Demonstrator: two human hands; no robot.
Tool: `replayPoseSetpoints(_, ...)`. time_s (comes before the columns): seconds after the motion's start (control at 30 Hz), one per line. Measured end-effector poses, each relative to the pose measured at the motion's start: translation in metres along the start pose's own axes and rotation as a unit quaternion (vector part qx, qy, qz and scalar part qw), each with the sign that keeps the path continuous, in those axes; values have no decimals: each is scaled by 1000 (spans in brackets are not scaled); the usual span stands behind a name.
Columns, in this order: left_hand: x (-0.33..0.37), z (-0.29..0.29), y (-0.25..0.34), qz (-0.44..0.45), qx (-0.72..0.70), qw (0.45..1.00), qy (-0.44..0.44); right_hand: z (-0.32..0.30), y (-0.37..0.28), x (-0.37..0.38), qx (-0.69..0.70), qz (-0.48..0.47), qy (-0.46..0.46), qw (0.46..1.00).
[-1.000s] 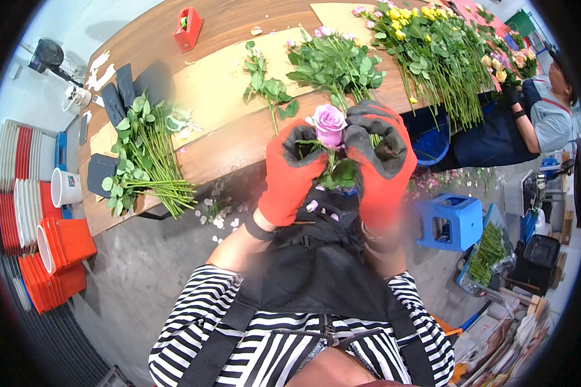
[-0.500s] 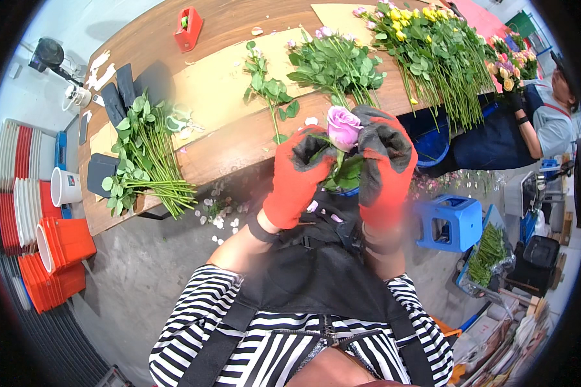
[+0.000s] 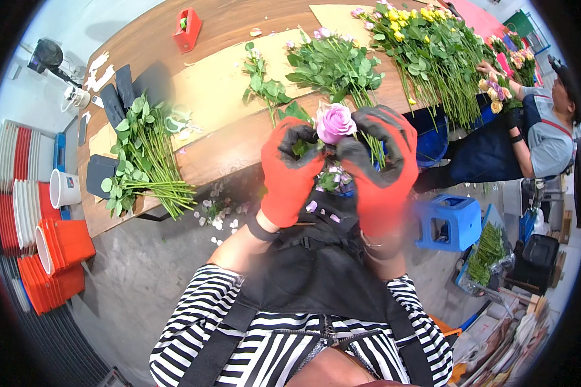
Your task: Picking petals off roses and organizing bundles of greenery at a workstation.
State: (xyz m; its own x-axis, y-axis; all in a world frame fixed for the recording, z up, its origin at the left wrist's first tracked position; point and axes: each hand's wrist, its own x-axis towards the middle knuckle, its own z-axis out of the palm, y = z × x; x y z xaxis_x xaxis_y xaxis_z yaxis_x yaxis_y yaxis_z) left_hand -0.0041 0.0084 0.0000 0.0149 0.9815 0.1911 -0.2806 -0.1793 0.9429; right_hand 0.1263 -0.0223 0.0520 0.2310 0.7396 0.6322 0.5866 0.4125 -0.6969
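Mauve rose (image 3: 335,124): pinched by left hand (image 3: 290,173) at front edge of bench (image 3: 224,152); right hand (image 3: 384,171) curled alongside, grip unclear. Space beyond is filled by leafy bunch (image 3: 337,66); bare edge is seen toward cut stems (image 3: 161,171).

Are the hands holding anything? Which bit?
A pink rose, held just under its bloom. The left hand seems to pinch there; the right hand's exact grip is hidden.
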Motion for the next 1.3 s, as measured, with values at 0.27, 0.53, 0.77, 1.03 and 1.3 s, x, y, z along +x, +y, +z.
replayPoseSetpoints(0.27,0,-5,-1,86,182,977,-70,4,4,-5,101,88,6,991)
replayPoseSetpoints(0.53,-5,7,9,-84,-66,994,23,11,32,-13,250,143,89,953)
replayPoseSetpoints(0.77,-3,1,-1,16,60,998,12,5,-1,-14,41,54,-17,998)
replayPoseSetpoints(1.03,-3,2,0,92,169,980,-41,9,5,-17,225,195,38,954)
replayPoseSetpoints(1.3,-9,7,13,-108,-114,988,-2,6,49,-24,578,259,41,773)
